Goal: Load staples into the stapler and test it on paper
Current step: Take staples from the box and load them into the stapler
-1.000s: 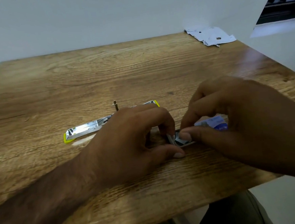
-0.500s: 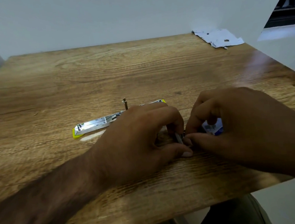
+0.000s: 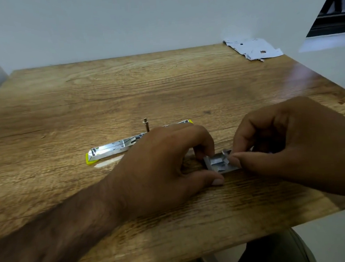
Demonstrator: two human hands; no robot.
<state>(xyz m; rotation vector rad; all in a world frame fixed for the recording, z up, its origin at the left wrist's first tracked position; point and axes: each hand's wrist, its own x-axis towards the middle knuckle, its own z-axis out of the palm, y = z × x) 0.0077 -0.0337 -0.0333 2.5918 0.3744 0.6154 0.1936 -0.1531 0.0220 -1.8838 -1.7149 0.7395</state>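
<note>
Head view is showing the staple box (image 3: 219,164) lying open near the front edge of the table (image 3: 123,89), between the two hands. Shiny grey strips are lying in its shallow tray. I am judging them to be staples, but I cannot tell how many. The left hand (image 3: 170,164) is gripping the left end of the box, forefinger behind and thumb in front, and holding it down on the wood. The right hand (image 3: 288,142) is pinching a small silver piece (image 3: 225,154) at the far edge of the box between thumb and forefinger.

I think the step in hand is taking one strip out. The next move is asking for a gentle lift, so the strip is not breaking, and then a carry to the stapler (image 3: 115,147). It is lying opened flat just behind the left hand, metal channel facing up. Whether anything is in the channel I cannot tell. The paper (image 3: 251,48) is waiting at the far right corner, well apart.
</note>
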